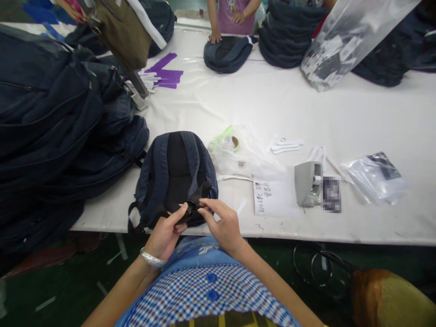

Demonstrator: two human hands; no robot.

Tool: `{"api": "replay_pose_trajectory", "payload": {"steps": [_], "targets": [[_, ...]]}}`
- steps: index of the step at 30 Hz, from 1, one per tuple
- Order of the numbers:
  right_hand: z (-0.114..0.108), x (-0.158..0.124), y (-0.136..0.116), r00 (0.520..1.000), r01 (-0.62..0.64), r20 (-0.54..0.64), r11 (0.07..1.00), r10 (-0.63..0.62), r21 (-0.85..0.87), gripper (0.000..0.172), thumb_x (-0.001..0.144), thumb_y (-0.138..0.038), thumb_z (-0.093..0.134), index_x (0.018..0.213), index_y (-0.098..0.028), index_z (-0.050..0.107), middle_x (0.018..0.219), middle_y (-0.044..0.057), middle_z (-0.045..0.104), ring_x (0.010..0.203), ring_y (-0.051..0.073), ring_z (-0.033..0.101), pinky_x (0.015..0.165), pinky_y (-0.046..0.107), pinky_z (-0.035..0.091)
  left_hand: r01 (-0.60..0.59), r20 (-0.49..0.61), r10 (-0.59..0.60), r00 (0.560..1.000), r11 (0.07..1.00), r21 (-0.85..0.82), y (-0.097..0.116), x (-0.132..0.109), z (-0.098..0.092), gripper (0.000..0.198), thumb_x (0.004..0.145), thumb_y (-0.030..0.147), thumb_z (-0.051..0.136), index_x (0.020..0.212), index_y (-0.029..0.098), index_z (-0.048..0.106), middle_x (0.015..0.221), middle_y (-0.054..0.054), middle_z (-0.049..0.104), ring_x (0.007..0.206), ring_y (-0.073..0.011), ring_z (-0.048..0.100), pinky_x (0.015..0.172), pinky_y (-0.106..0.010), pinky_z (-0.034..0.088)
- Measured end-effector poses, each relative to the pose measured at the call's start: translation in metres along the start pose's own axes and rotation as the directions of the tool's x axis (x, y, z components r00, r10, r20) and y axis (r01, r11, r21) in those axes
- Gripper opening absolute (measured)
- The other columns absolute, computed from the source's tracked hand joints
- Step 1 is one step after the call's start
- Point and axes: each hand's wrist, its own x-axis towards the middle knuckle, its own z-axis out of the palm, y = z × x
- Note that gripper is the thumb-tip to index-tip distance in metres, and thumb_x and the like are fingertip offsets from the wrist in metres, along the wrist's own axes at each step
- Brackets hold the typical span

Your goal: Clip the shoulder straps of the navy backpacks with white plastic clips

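Observation:
A navy backpack (pixel 179 163) lies at the table's near edge, its black back panel and padded shoulder straps facing up. Over its lower right part, my left hand (pixel 168 229) pinches a black strap buckle (pixel 191 206) between thumb and fingers. My right hand (pixel 221 220) is closed at the other side of the buckle, thumb and fingertips on the black webbing (pixel 201 191). The fingers partly cover the buckle, so its exact shape is hard to make out. A second black strap loop (pixel 132 213) hangs at the bag's lower left corner.
Navy backpacks (pixel 51 127) are heaped at the left. Right of my bag lie a clear plastic bag (pixel 252 154) with a tape roll, a handwritten paper (pixel 272 200), a grey dispenser (pixel 306 184) and plastic packets (pixel 374 177). Across the table, a co-worker's hand (pixel 215 35) rests on another backpack (pixel 228 56).

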Motion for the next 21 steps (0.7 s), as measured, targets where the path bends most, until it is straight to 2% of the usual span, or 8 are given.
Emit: {"api": "replay_pose_trajectory", "payload": {"steps": [4,8,12,18,21], "targets": [[0.0018,0.0044,-0.0010,0.999,0.037,0.009,0.999,-0.036,-0.026,0.021,0.085,-0.020,0.056,0.104,-0.023,0.066,0.098,0.006,0.069,0.091,0.016,0.064,0.085,0.030,0.053,0.071,0.025,-0.069,0.997,0.995,-0.073,-0.0040,-0.0006,0.0021,0.019,0.066,0.022,0.076,0.070,0.013,0.059,0.062,0.006,0.045,0.047,-0.0009,0.033,0.039,-0.013,0.030],[0.0041,0.0068,-0.0005,1.000,-0.012,0.019,1.000,0.013,-0.024,0.023,0.086,-0.019,0.052,0.105,-0.022,0.065,0.095,0.005,0.069,0.087,0.016,0.064,0.082,0.029,0.052,0.096,0.063,-0.092,0.994,0.993,-0.073,-0.0057,0.0008,0.0025,0.018,0.068,0.021,0.075,0.072,0.013,0.060,0.063,0.006,0.046,0.047,-0.0009,0.034,0.040,-0.013,0.031],[0.0065,0.0076,-0.0031,0.997,-0.057,0.043,0.998,0.058,-0.016,0.026,0.082,-0.015,0.053,0.105,-0.020,0.064,0.089,0.004,0.067,0.079,0.013,0.062,0.077,0.025,0.052,0.062,0.069,-0.059,0.996,0.997,-0.042,-0.0069,0.0015,0.0031,0.018,0.068,0.021,0.074,0.069,0.012,0.058,0.066,0.005,0.046,0.048,-0.0009,0.034,0.040,-0.013,0.030],[0.0063,0.0097,-0.0069,0.999,-0.037,-0.015,0.999,0.037,-0.013,0.027,0.079,-0.013,0.053,0.101,-0.021,0.066,0.087,0.003,0.067,0.079,0.013,0.062,0.076,0.025,0.052,0.008,0.107,-0.009,0.994,1.000,0.012,-0.0059,-0.0001,0.0036,0.020,0.068,0.024,0.075,0.068,0.013,0.058,0.067,0.004,0.047,0.052,-0.0032,0.035,0.042,-0.015,0.030],[0.0039,0.0103,-0.0063,1.000,-0.029,-0.003,0.999,0.029,0.016,0.026,0.080,-0.015,0.054,0.101,-0.022,0.067,0.089,0.003,0.068,0.080,0.013,0.063,0.077,0.025,0.053,-0.010,0.134,-0.001,0.991,0.997,0.077,-0.0012,0.0011,-0.0007,0.019,0.067,0.024,0.075,0.069,0.013,0.060,0.068,0.003,0.047,0.055,-0.0042,0.036,0.044,-0.015,0.030]]}}
